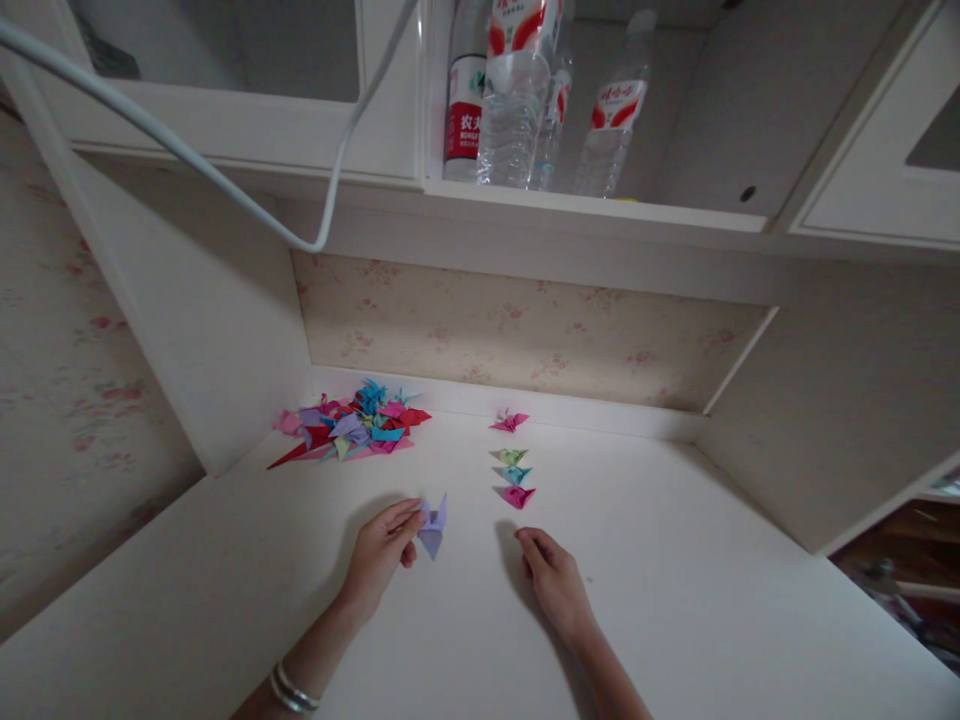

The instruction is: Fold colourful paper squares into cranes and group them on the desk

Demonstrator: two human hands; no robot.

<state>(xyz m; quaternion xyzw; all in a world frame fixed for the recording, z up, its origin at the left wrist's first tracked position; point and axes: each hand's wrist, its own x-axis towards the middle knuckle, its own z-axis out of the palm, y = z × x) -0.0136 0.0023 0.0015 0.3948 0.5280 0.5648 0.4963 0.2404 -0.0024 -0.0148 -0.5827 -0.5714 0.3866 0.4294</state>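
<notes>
My left hand (pixel 382 553) pinches a small lavender folded paper crane (pixel 433 527) just above the white desk (pixel 675 600). My right hand (pixel 553 580) rests on the desk with fingers loosely curled and nothing in it, just below a short column of folded cranes: a magenta one (pixel 519 495) nearest, a teal one (pixel 515 474), a green one (pixel 513 456), and a pink one (pixel 510 421) farthest back. A pile of several coloured paper cranes (pixel 352 427) lies at the back left of the desk.
A shelf above holds several clear water bottles (pixel 517 90). A white cable (pixel 225 190) hangs across the upper left. White side panels (pixel 202 330) wall in the desk on both sides; floral wallpaper (pixel 525 330) covers the back.
</notes>
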